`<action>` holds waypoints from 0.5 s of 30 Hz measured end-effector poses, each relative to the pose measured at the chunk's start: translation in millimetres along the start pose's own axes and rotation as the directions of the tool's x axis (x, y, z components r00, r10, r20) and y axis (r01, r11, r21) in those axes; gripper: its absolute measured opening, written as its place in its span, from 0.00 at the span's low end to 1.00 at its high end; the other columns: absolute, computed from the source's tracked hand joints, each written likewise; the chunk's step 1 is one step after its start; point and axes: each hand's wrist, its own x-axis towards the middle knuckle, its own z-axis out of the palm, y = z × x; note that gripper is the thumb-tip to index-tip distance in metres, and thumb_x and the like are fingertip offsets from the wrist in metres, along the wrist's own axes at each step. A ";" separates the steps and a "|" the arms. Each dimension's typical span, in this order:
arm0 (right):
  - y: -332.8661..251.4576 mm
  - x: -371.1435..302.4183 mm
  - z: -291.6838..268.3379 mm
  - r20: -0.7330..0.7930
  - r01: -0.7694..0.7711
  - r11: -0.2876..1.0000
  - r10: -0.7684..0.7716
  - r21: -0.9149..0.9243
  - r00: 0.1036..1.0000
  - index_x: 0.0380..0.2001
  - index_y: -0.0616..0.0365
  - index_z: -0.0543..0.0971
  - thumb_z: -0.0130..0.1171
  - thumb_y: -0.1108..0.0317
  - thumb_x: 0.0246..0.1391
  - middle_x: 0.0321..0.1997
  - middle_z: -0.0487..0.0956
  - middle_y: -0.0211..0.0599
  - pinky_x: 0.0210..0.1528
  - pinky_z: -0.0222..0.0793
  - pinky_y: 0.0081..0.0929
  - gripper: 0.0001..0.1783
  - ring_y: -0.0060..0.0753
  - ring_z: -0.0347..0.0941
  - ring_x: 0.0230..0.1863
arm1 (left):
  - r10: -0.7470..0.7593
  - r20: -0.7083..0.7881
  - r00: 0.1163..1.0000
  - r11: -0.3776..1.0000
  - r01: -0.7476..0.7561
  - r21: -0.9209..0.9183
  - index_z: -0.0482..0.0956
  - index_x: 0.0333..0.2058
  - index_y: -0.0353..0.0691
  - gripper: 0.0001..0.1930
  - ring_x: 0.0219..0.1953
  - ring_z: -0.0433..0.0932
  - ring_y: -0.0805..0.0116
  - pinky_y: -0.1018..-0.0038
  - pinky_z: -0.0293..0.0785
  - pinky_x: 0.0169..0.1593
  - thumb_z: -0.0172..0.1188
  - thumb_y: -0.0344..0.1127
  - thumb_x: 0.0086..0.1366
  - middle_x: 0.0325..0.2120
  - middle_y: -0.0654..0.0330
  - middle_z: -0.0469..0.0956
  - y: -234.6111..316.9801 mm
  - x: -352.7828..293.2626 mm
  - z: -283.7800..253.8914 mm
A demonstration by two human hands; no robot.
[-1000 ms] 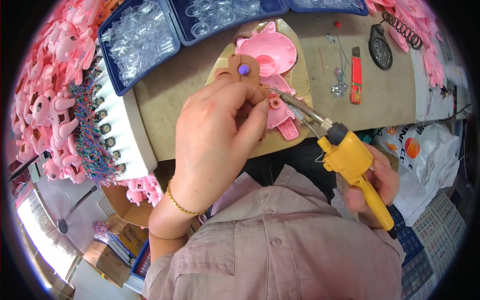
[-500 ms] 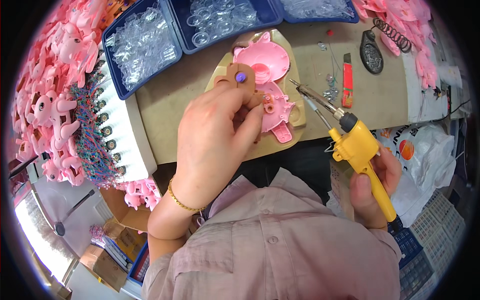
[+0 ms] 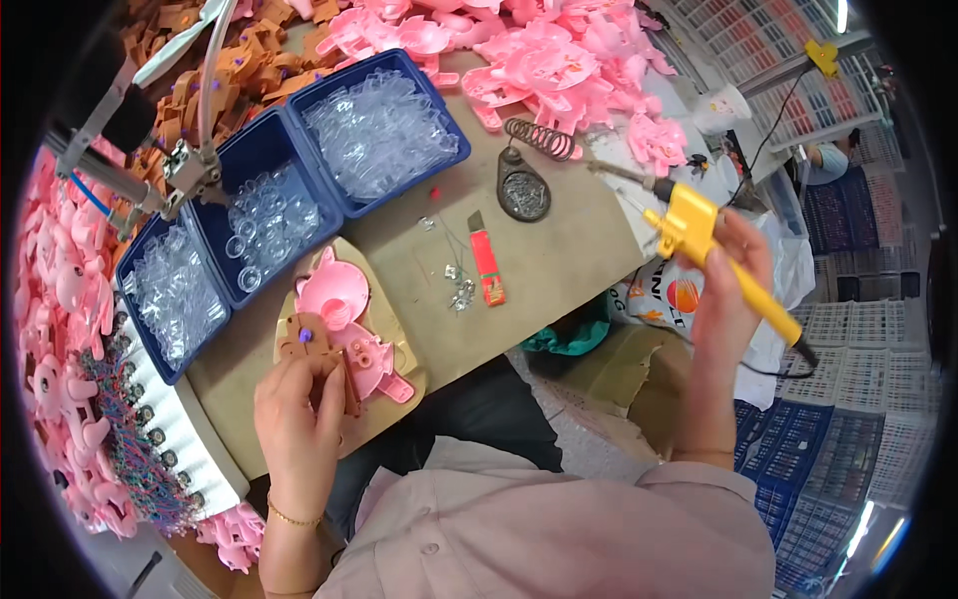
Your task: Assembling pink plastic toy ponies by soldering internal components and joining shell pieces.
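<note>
My left hand (image 3: 297, 414) pinches a brown plastic part (image 3: 289, 344) between thumb and fingertips. A small purple piece (image 3: 305, 335) sits on it. The part is held over a tan moulded fixture (image 3: 384, 317), which holds two pink toy shell halves: a rounded upper one (image 3: 344, 285) and a lower one (image 3: 377, 359) with small posts inside. The fingers cover some of the part's lower edge. Off to the right, my right hand (image 3: 736, 265) is closed around a yellow soldering iron (image 3: 691, 215), its tip raised toward the far left, close to a coil-spring holder (image 3: 539, 140).
Blue bins (image 3: 339, 205) of clear plastic pieces stand behind the fixture. A red-handled cutter (image 3: 485, 268) lies mid-table beside small metal bits (image 3: 461, 295). Pink shells (image 3: 559, 70) and brown parts (image 3: 235, 85) are heaped at the back. A metal arm (image 3: 190, 175) juts in at left.
The view has swung to the right. The soldering iron has moved right and away from the fixture to near the coil-spring holder. My left hand still holds the brown part at the fixture.
</note>
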 end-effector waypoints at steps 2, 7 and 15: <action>4.1 20.5 7.9 0.039 -0.008 0.995 0.012 -0.102 0.999 0.52 0.65 0.69 0.57 0.69 0.54 0.47 0.76 0.45 0.42 0.73 0.27 0.23 0.33 0.75 0.44 | 0.032 -0.021 0.999 0.999 -0.032 0.014 0.78 0.29 0.38 0.03 0.29 0.74 0.56 0.66 0.68 0.37 0.60 0.30 0.57 0.24 0.55 0.75 1.6 1.3 0.1; 58.5 44.2 46.2 0.126 0.145 0.976 -0.126 -0.160 0.984 0.55 0.63 0.68 0.56 0.71 0.58 0.49 0.76 0.41 0.45 0.71 0.24 0.22 0.29 0.74 0.46 | 0.147 -0.035 0.988 0.980 -0.151 -0.133 0.75 0.27 0.37 0.03 0.30 0.75 0.53 0.64 0.69 0.36 0.59 0.28 0.55 0.25 0.54 0.75 -0.2 14.6 1.8; 61.0 -43.2 70.6 0.587 -0.676 0.730 0.504 0.103 0.633 0.44 0.57 0.72 0.54 0.70 0.60 0.31 0.73 0.25 0.28 0.60 0.12 0.10 0.13 0.66 0.28 | 0.018 -0.149 0.989 0.271 -0.148 -0.951 0.70 0.32 0.37 0.05 0.31 0.75 0.61 0.70 0.72 0.38 0.53 0.32 0.66 0.36 0.45 0.74 24.8 -28.9 -46.9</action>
